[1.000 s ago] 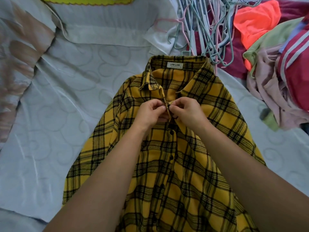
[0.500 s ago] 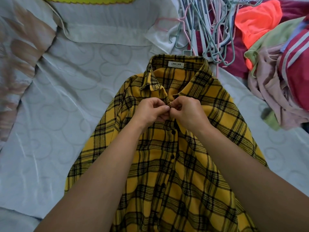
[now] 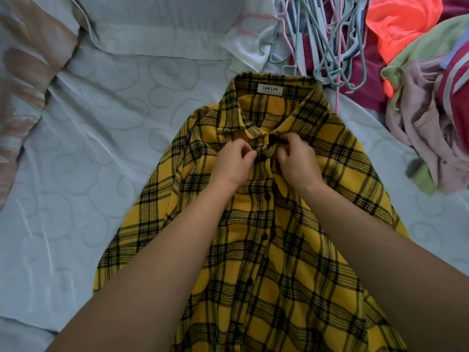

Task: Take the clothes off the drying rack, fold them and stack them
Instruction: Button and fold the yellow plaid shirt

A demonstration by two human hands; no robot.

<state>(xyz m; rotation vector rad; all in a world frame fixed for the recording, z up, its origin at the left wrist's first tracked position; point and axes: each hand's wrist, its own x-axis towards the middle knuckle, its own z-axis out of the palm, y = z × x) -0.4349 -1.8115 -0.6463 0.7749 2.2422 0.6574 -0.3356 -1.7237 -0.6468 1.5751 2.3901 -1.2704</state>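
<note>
A yellow and black plaid shirt (image 3: 299,250) lies face up on the bed, its collar pointing away from me and a white label showing inside it. Black buttons run down the front. Just below the collar, my left hand (image 3: 234,165) has its fingers curled, and finger and thumb pinch the left edge of the button strip. My right hand (image 3: 298,161) pinches the fabric on the other side, beside the top button. Both forearms lie over the lower half of the shirt and hide part of it.
The pale quilted bed sheet (image 3: 83,174) spreads out to the left. A tangle of plastic hangers (image 3: 327,41) lies beyond the collar. To the right are an orange garment (image 3: 403,29) and a heap of pink, green and red clothes (image 3: 436,118).
My hands were pressed together at the top button; now they sit a little apart, and the shirt front below the collar is closed.
</note>
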